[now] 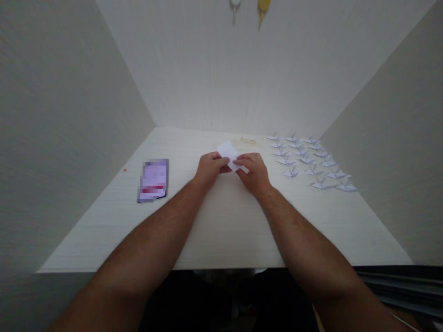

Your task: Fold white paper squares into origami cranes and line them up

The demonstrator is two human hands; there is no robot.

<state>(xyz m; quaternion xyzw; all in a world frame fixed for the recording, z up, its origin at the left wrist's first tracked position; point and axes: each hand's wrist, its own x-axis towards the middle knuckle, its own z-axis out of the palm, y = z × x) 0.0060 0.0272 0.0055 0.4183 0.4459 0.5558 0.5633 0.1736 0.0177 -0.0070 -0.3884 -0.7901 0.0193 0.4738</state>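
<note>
A small piece of white folded paper [227, 150] is held up above the middle of the table, one corner pointing away from me. My left hand [212, 168] is closed on its left lower edge, thumb on top. My right hand [254, 171] pinches the right lower edge between thumb and fingers. The fingertips of both hands almost meet and cover the paper's near part. Folded paper cranes [308, 160], all white, stand in rows on the table to the right of my right hand.
The pale table [228, 230] has walls on its left, right and far sides. A phone-like device [154, 180] with a blurred lit screen lies at the left. A tiny orange spot [125, 170] is near the left edge. A white hook [235, 3] and a yellow hook [264, 5] are on the back wall.
</note>
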